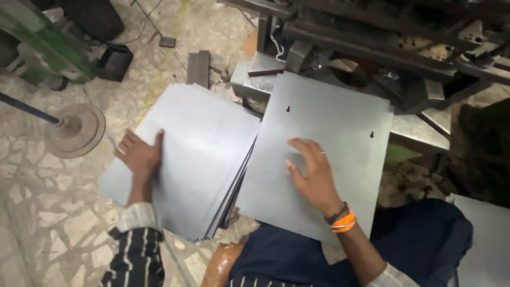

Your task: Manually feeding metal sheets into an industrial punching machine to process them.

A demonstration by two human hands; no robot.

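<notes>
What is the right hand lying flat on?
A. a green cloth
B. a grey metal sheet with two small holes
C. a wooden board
B: the right hand lies palm down on the single grey metal sheet, which shows two small dark holes near its upper edge.

One view only, from a camera on the person's head. It looks steeply down and slightly forward over the lap, close to the work. The left hand [139, 157] and right hand [313, 172] sit near the middle, within arm's reach. The floor [48, 191] fills the left side, the press [372, 48] crosses the top edge, and the person's knees close the bottom.
</notes>
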